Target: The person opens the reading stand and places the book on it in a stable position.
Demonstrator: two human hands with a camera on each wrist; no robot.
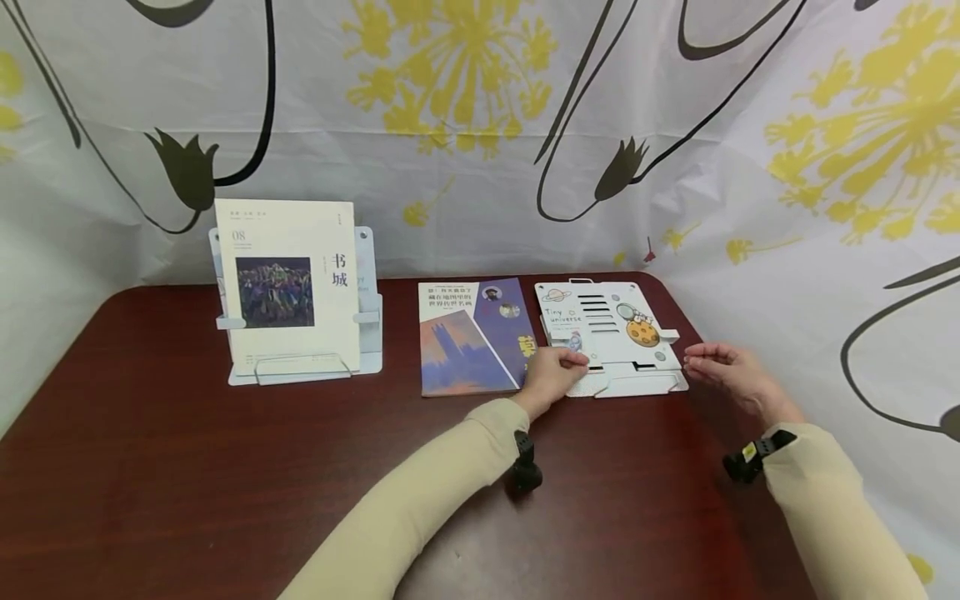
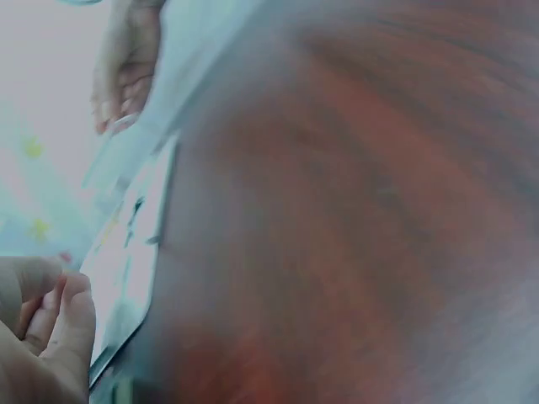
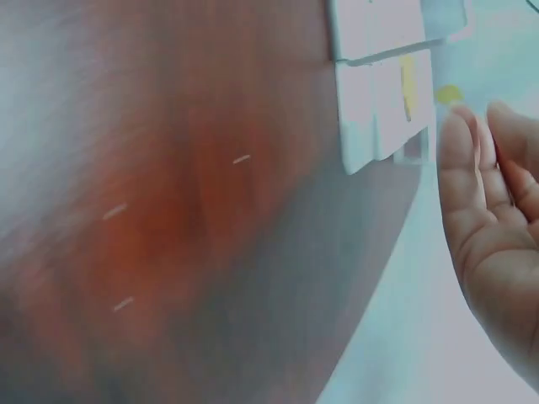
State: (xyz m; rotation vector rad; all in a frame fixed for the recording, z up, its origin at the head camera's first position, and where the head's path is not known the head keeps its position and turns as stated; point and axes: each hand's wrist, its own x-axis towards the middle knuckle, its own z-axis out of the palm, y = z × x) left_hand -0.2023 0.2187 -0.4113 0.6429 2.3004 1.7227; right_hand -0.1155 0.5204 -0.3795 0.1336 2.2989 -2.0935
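Note:
A white book stand (image 1: 611,333) printed with "Tiny universe" and an astronaut lies folded on the table at the right. My left hand (image 1: 551,375) is over its lower left corner, fingertips overlapping the panel. In the left wrist view the thumb (image 2: 74,324) and fingers are bent close together, with no thing showing between them. My right hand (image 1: 731,375) is just off the stand's right edge, near the small side clip (image 1: 669,335). Its fingers (image 3: 459,160) are loosely bent and hold nothing.
Left of the stand lies a book (image 1: 472,342) with a purple and orange cover. Farther left, a second stand (image 1: 370,275) props up a cream book (image 1: 285,346). Patterned cloth (image 1: 480,217) hangs behind and along the right of the dark red table (image 1: 187,467).

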